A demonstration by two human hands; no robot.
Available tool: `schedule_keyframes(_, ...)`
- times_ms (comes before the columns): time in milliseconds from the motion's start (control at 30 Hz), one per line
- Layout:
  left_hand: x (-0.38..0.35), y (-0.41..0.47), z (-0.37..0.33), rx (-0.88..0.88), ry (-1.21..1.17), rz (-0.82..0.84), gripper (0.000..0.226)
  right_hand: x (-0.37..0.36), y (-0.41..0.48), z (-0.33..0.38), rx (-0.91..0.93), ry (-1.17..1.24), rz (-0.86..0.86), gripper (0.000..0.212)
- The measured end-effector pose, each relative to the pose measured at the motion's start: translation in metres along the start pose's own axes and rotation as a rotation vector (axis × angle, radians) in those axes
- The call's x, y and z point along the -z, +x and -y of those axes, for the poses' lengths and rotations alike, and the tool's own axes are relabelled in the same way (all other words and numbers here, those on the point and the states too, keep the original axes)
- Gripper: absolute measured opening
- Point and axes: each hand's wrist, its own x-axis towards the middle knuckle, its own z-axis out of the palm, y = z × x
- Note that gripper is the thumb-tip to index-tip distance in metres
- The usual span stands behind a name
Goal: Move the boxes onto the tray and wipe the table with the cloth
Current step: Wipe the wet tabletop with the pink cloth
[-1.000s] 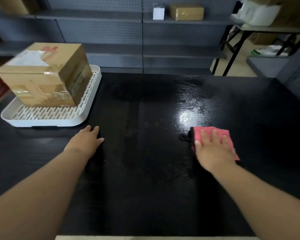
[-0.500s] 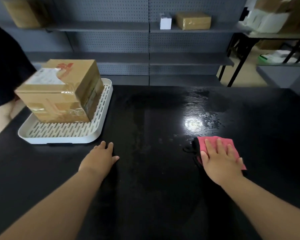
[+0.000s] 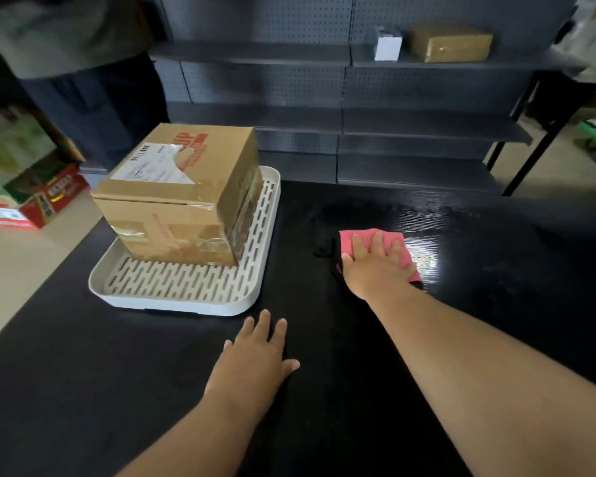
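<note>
One box (image 3: 183,194) trayed (wiping underway): right hand (image 3: 375,270) splayed flat on cloth (image 3: 393,246), left hand (image 3: 255,363) splayed flat; sweep beyond fingertips next.

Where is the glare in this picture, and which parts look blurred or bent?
Head view: bright glare sits on the wet black table just right of the pink cloth; the upper left corner and the cartons on the floor are smeared; the wide lens bows the shelf lines and table edges.
</note>
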Motion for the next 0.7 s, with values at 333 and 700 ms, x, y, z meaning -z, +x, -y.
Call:
schedule_keyframes(333,0.005,0.000,-0.004,-0.010,0.007,0.038,0.069,-0.010,-0.021,-0.017,0.149,-0.069,-0.029,0.056)
schedule_keyframes(700,0.014,-0.005,-0.010,0.022,0.068,0.055,0.071,-0.062,-0.175,-0.111,0.532,-0.235,-0.090,0.049)
